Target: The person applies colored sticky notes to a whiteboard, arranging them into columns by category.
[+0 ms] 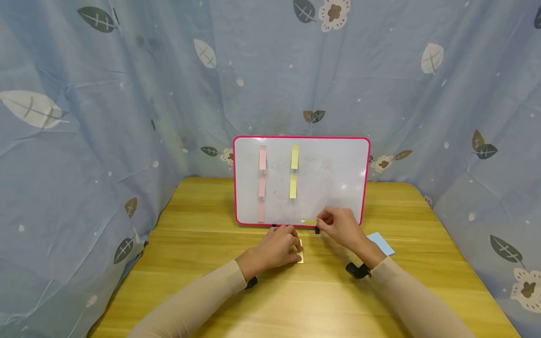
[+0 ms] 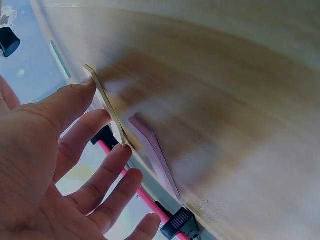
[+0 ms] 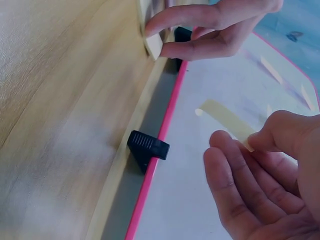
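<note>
My left hand (image 1: 274, 247) holds a small pad of yellow sticky notes (image 2: 106, 99) by its edges, thumb on one side and fingertips on the other, low over the table. Between thumb and fingers, my right hand (image 1: 340, 226) pinches one end of a single yellow sticky note (image 3: 227, 116), right by the lower edge of the whiteboard (image 1: 334, 173). Three pink sticky notes (image 1: 262, 186) run down the board's left side. Two yellow notes (image 1: 294, 157) hang in a second column. A pink sticky note pad (image 2: 154, 150) lies beside the left fingers, hidden in the head view.
Black clip feet (image 3: 147, 148) stand under the board's pink frame. A blue sticky note pad (image 1: 382, 244) lies on the wooden table (image 1: 203, 220) near the right wrist. Patterned blue curtain (image 1: 270, 84) hangs behind and on both sides.
</note>
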Demonstrator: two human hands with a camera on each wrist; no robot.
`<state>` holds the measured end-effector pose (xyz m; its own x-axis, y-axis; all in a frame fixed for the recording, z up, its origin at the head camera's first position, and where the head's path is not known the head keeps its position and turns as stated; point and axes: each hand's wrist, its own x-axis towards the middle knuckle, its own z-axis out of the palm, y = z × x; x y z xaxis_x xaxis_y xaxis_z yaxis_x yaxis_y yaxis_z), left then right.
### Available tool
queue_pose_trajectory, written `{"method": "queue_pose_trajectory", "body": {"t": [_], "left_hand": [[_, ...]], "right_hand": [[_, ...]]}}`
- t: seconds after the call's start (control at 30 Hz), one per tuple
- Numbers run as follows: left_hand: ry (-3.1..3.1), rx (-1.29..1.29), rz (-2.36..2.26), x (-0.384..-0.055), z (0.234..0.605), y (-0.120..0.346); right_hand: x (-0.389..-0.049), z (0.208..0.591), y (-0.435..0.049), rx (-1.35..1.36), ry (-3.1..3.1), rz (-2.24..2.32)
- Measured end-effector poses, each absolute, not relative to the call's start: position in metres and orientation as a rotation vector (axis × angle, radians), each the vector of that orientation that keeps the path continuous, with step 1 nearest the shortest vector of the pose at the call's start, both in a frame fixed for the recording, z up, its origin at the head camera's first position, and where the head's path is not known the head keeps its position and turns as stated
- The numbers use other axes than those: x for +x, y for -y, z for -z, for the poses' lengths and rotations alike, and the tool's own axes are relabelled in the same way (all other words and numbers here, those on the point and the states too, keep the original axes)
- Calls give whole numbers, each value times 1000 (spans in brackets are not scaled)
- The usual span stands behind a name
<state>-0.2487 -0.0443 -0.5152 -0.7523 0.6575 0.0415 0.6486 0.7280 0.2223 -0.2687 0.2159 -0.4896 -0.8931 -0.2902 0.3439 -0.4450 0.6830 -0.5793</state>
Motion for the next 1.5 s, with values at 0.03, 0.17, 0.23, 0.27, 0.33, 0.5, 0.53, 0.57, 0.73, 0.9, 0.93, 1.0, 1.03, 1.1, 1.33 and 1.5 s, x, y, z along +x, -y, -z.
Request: {"method": "queue_pose_trajectory", "body": {"t": [0.03, 0.17, 0.23, 0.27, 0.33, 0.5, 0.53, 0.57, 0.73, 0.9, 0.93, 1.0, 1.03, 1.1, 1.33, 1.5], "left_hand": [[-2880, 1089, -350, -248, 515, 44], [-2878, 1093, -338, -247, 515, 45], [-2883, 1098, -315, -247, 516, 45], [-2886, 1103, -301, -247, 515, 45], [-2889, 1109, -283, -248, 514, 45], [-2887, 1124, -265, -248, 511, 46], [-2887, 1128, -261, -249, 511, 46], [-2886, 1132, -258, -249, 511, 46], [-2879, 1146, -254, -249, 511, 46], [-2880, 1150, -245, -249, 511, 47], [-2880, 1150, -243, -249, 511, 47], [-2881, 1150, -237, -249, 511, 48], [-2880, 1151, -236, -249, 511, 48], [-2877, 1156, -233, -250, 512, 48], [-2881, 1192, -235, -251, 511, 50], [-2928, 1202, -272, -250, 506, 53]], "right_hand": [[-268, 489, -216, 589, 2663, -1013], [-265, 488, -214, 592, 2618, -1028], [-264, 488, -213, 597, 2592, -1041], [-264, 487, -212, 599, 2579, -1050], [-264, 486, -211, 598, 2555, -1070], [-262, 483, -209, 586, 2512, -1102], [-262, 483, -209, 584, 2504, -1105], [-261, 482, -208, 579, 2500, -1108], [-259, 480, -206, 566, 2476, -1138], [-258, 479, -204, 564, 2450, -1182], [-257, 479, -204, 562, 2444, -1190], [-257, 479, -203, 560, 2432, -1206], [-257, 479, -202, 559, 2426, -1215], [-257, 479, -201, 556, 2412, -1230], [-256, 481, -198, 555, 2360, -1289], [-256, 483, -195, 564, 2325, -1335]]}}
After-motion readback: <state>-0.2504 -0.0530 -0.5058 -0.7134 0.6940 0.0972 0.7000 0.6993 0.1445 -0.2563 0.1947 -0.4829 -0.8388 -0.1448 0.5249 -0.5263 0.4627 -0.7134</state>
